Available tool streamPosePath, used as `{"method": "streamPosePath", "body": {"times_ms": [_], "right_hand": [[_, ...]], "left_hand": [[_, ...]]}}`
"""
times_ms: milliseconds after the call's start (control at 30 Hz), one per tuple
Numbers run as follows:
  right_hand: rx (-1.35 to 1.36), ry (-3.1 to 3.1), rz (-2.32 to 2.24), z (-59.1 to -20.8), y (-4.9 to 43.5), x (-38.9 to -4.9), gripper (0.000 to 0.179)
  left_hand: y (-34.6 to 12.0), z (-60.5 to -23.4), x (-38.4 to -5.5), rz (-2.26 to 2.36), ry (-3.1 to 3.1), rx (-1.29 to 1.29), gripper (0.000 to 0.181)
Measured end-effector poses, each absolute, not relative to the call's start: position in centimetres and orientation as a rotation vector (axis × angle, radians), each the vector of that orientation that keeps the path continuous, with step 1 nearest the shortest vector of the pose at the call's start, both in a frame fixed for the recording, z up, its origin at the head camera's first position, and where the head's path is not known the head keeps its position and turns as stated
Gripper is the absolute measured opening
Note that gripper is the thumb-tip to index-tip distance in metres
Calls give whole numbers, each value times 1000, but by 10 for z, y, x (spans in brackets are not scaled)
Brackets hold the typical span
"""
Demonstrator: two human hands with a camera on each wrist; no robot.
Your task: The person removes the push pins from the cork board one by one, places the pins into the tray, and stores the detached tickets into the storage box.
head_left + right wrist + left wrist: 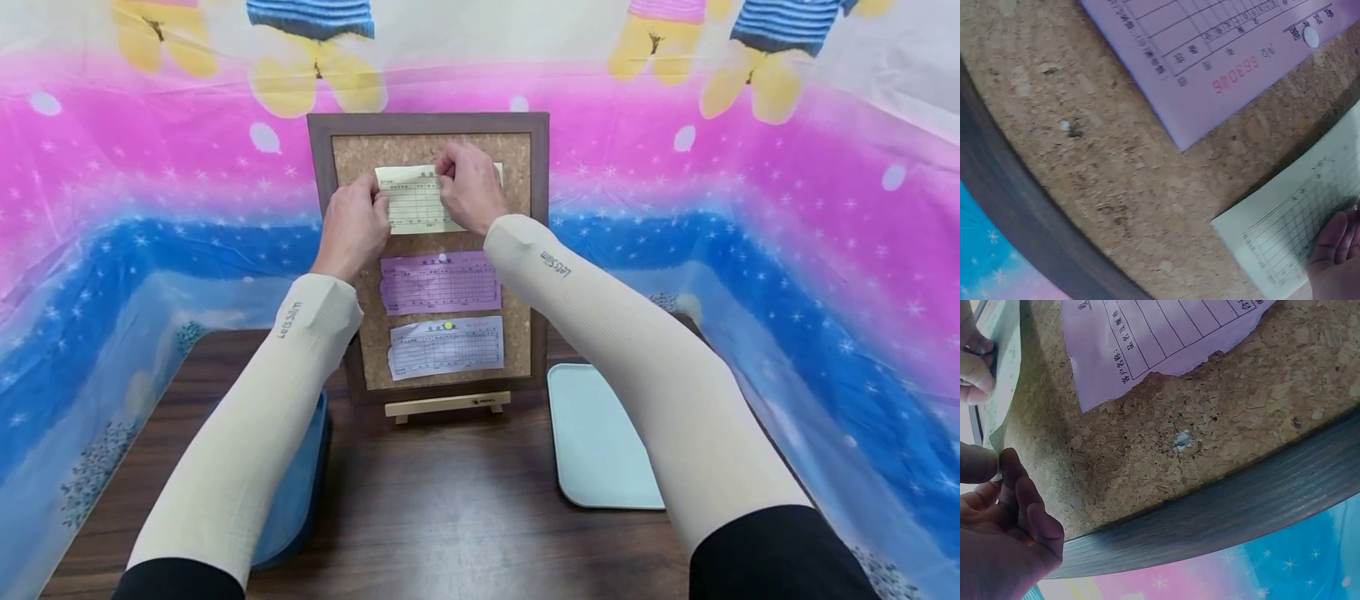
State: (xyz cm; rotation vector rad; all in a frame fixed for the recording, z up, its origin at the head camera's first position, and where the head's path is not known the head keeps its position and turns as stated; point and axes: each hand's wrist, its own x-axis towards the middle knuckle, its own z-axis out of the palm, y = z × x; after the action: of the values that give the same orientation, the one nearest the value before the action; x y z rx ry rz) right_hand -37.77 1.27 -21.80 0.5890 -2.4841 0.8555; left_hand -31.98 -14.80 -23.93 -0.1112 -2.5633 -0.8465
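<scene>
A framed corkboard [517, 342] stands upright. Across its upper part lies a pale yellow form slip [412, 200]. My left hand [351, 229] pinches the slip's left edge between thumb and finger; the left wrist view shows that edge standing off the cork. At the slip's top middle, my right hand [474, 190] has its fingers curled, with the fingertips brought together against the paper. Whatever sits between those fingertips is hidden. Below hang a purple slip [441, 287] under a white pushpin [1310, 37] and a pale lavender slip [447, 350] under a yellow pushpin [448, 326].
The board leans on a small wooden stand [447, 406] on the dark wood table [442, 500]. A blue tray [296, 492] lies at left, partly under my left arm. At right is a light blue tray [600, 442]. A printed cloth [622, 150] surrounds the table.
</scene>
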Motion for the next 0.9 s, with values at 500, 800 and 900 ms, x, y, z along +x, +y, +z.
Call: {"method": "streamPosePath", "body": {"times_ms": [500, 800, 900], "right_hand": [[684, -2490, 1011, -220, 53, -378, 6], [722, -2470, 989, -220, 72, -376, 7], [749, -2462, 983, -218, 79, -376, 8]], "left_hand": [[-157, -237, -313, -855, -2537, -127, 26], [-168, -235, -307, -896, -2501, -147, 26], [-174, -237, -303, -934, -2511, -133, 29]]}}
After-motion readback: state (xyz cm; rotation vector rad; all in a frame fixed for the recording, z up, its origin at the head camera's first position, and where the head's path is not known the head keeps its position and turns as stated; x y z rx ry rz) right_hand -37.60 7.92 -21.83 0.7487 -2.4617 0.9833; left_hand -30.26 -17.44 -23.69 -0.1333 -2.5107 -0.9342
